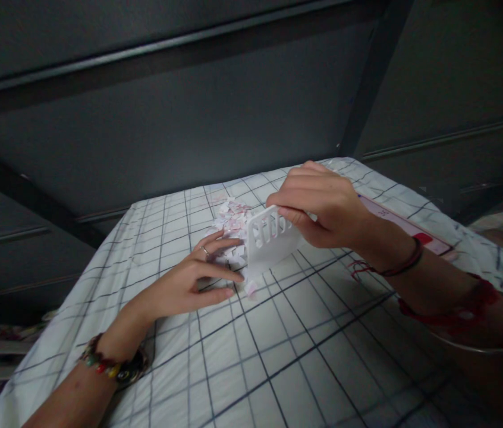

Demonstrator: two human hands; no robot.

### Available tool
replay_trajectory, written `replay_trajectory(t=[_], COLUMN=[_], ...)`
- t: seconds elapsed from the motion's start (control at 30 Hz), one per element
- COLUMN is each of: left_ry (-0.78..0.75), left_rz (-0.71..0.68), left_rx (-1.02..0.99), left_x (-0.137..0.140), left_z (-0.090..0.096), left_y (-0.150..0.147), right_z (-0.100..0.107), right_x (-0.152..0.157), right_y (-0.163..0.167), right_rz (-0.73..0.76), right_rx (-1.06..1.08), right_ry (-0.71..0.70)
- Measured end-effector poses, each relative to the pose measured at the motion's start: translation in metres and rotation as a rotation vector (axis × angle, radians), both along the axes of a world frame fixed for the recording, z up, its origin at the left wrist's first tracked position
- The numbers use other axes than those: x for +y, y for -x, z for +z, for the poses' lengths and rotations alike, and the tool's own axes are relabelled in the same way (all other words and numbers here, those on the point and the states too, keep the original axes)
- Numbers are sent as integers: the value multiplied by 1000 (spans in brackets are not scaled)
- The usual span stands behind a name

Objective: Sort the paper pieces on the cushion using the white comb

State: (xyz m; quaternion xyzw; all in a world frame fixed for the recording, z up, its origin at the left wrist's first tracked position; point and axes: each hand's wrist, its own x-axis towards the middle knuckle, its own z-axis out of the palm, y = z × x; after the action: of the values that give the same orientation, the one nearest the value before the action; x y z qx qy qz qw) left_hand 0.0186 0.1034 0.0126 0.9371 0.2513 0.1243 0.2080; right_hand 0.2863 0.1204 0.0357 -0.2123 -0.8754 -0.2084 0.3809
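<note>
My right hand (pixel 318 205) is closed on the top edge of a flat white plastic piece with a row of slots (pixel 269 246). The piece stands on its edge on the checked cloth, at the right side of a heap of small torn paper scraps (pixel 231 217). On the heap's near left side lies my left hand (pixel 193 276), fingers stretched and apart, touching some scraps. One pinkish scrap (pixel 250 289) sits in front of the plastic piece's near corner. Part of the heap is hidden behind the piece and my left fingers.
A white cloth with dark grid lines (pixel 180 368) covers the surface. Beyond my right wrist lies a flat pink-and-white thing like a phone (pixel 405 229), with a red cord (pixel 358 268) near it. Dark grey panels (pixel 189 119) rise behind the far edge.
</note>
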Motion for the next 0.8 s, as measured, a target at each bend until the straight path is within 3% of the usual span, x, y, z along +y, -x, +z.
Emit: replay_trajectory(t=[0.2,0.8], left_ry=[7,-99], left_rz=[-12,-66], left_rx=[20,57], left_x=[-3,-3], left_z=[1,5], left_y=[-2,-5], right_z=[1,5], right_x=[0,-2], right_y=[-1,0], right_rz=[-34,44], right_rx=[10,-11], right_ry=[-40,94])
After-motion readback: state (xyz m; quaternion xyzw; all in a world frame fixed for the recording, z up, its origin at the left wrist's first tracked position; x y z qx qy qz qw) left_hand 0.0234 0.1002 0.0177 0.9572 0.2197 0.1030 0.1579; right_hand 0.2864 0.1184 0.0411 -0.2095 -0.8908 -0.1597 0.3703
